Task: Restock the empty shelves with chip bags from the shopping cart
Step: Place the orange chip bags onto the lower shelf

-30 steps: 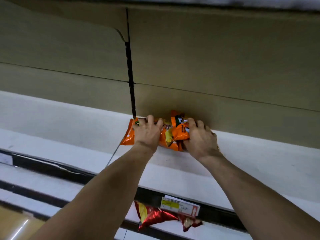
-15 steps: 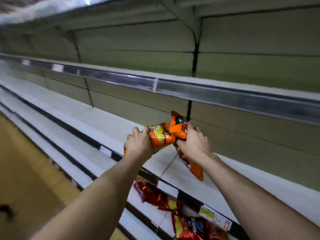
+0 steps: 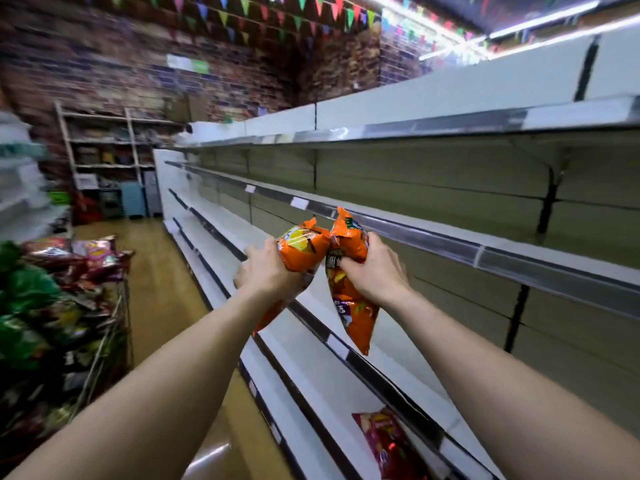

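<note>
My left hand [image 3: 265,271] grips one orange chip bag [image 3: 303,249], and my right hand [image 3: 375,271] grips a second orange chip bag [image 3: 353,317] that hangs down below my fist. Both bags are held in the air in front of the long white shelves [image 3: 408,379], touching each other at the top. The shopping cart [image 3: 100,351], heaped with red, green and pink chip bags, stands at the left. A red chip bag [image 3: 388,441] lies on a lower shelf.
The shelving runs from the near right far down the aisle, with metal price rails [image 3: 519,261] along each edge. A wooden floor aisle [image 3: 162,271] lies between cart and shelves. A brick wall and a rack of goods [image 3: 107,161] stand at the far end.
Both hands lifted the two orange bags off the shelf and pulled them back into the air. My view swung left and up, bringing the aisle and the cart into sight.
</note>
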